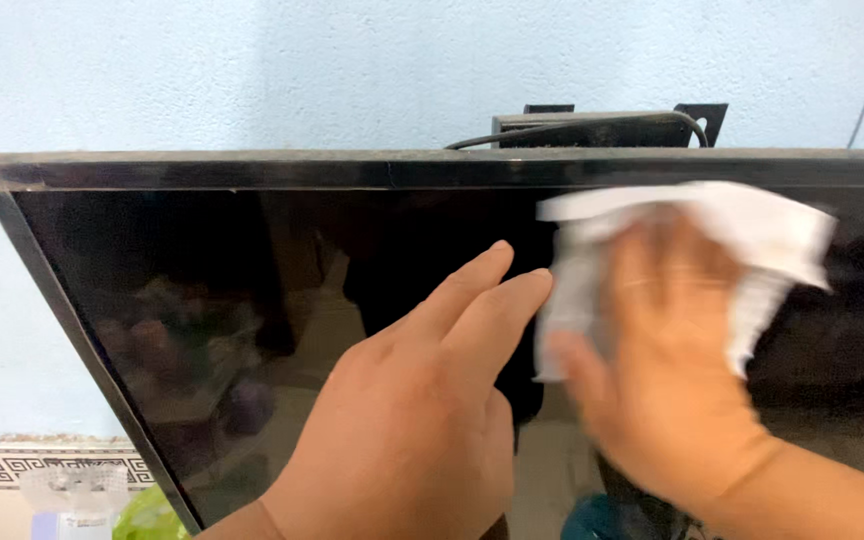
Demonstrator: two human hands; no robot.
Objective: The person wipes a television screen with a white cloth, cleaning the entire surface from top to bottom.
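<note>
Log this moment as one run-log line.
left hand: flat on screen | right hand: presses white cloth near top edge | wall mount behind

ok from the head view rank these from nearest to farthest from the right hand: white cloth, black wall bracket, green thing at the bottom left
1. white cloth: under the right hand, pressed on the screen.
2. black wall bracket: above, behind the screen's top edge.
3. green thing: far bottom left, below the screen's corner.
</note>
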